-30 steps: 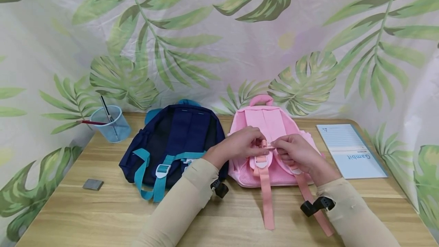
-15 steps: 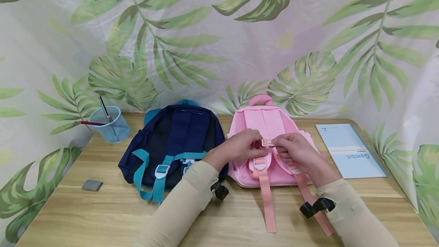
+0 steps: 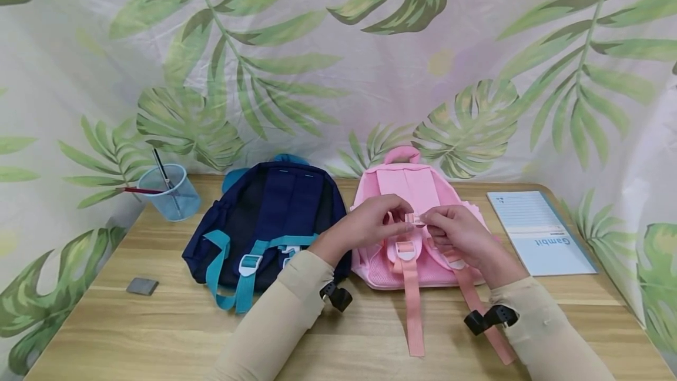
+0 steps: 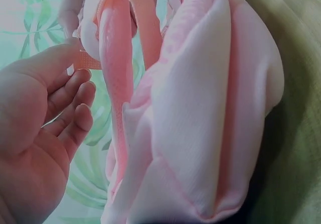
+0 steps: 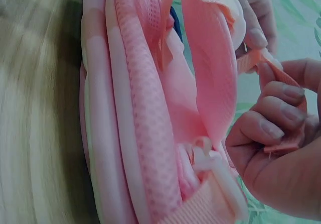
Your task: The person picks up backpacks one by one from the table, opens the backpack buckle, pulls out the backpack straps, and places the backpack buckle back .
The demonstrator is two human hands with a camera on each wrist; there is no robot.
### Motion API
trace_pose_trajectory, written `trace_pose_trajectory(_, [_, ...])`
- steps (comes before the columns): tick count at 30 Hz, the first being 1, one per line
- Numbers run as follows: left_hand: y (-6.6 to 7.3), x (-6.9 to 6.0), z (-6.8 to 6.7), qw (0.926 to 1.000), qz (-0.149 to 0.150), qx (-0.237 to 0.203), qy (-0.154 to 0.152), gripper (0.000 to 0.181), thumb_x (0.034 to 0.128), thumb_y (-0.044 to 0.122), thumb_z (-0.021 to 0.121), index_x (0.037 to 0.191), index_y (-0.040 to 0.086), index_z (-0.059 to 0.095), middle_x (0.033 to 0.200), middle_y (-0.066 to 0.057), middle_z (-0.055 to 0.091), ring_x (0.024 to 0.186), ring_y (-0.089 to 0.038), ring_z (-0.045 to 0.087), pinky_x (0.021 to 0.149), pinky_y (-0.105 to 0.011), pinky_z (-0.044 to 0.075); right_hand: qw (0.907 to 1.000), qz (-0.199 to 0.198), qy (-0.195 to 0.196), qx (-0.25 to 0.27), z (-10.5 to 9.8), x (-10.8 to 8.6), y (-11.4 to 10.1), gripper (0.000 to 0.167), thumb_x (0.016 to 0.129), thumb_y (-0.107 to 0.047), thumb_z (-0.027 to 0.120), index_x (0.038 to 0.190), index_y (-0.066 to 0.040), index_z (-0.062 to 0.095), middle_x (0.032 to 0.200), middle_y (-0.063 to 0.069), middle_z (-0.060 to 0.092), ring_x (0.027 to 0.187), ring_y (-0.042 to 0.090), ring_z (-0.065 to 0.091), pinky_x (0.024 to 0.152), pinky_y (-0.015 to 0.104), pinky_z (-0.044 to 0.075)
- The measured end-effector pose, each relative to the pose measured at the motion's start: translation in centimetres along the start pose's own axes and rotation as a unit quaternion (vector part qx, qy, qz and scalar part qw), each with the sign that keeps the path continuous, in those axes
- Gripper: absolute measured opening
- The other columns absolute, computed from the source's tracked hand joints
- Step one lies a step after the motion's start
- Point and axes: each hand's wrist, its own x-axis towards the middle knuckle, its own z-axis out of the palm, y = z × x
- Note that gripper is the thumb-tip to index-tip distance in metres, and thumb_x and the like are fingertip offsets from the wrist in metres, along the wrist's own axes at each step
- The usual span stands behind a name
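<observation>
While hands (image 3: pixel 372 222) (image 3: pixel 459 233) pinch strap (image 4: pixel 88 60), buckle (image 3: pixel 415 219) partly hidden

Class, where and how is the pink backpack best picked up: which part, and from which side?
Probably by the top handle of the pink backpack, coming from above: this arched loop rises from the top edge, beyond the left hand and right hand, which are busy at the clip lower down.
</observation>
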Motion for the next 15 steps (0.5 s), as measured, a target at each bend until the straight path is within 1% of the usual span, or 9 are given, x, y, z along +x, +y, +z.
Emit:
trace_pose_trajectory(2, [0.0,0.0,0.0,1.0,-0.002,-0.008,0.003,0.023,0.1019,0.02,0.077,0.121,0.009,0.071,0.101,-0.003,0.07,0.088,-0.011,0.06,0.078,-0.02,0.051,0.9996,-0.014,-0.007,-0.023,-0.3,-0.1,0.1,0.025,0.113,-0.016,0.053,0.105,0.001,0.069,0.066,-0.005,0.042,0.057,0.007,0.038,0.054,0.022,0.034])
trace_pose_trajectory(5, [0.0,-0.1,0.0,0.9997,-0.008,-0.024,0.007,0.021,0.1022,0.02,0.077,0.119,0.009,0.072,0.1,-0.004,0.071,0.088,-0.01,0.061,0.078,-0.02,0.051,0.9973,-0.038,-0.023,-0.058,-1.0,-0.2,0.4,0.03,0.112,-0.015,0.055,0.117,0.013,0.067,0.071,-0.003,0.051,0.063,0.008,0.046,0.058,0.023,0.042])
trace_pose_trajectory(7, [0.0,-0.2,-0.1,0.9994,-0.011,-0.032,0.012,0.021,0.1023,0.019,0.076,0.119,0.008,0.073,0.1,-0.004,0.072,0.089,-0.01,0.062,0.079,-0.02,0.052,0.9956,-0.05,-0.027,-0.075,-1.4,-0.3,0.4,0.033,0.111,-0.012,0.057,0.123,0.017,0.064,0.075,-0.003,0.057,0.066,0.008,0.051,0.06,0.022,0.046])
trace_pose_trajectory(10, [-0.1,-0.2,-0.1,0.9992,-0.011,-0.033,0.018,0.021,0.1026,0.019,0.075,0.12,0.008,0.073,0.102,-0.005,0.073,0.091,-0.011,0.063,0.081,-0.021,0.052,0.9946,-0.056,-0.028,-0.083,-1.8,-0.3,0.4,0.034,0.11,-0.01,0.058,0.125,0.02,0.063,0.076,-0.003,0.059,0.067,0.008,0.052,0.061,0.022,0.048])
trace_pose_trajectory(15, [0.0,-0.2,-0.1,0.9989,-0.013,-0.038,0.022,0.022,0.103,0.019,0.075,0.122,0.008,0.074,0.105,-0.006,0.075,0.094,-0.013,0.064,0.085,-0.021,0.053,0.9949,-0.043,-0.008,-0.091,-1.6,-0.1,0.4,0.033,0.11,-0.011,0.06,0.124,0.019,0.064,0.073,-0.004,0.055,0.064,0.007,0.048,0.059,0.022,0.043])
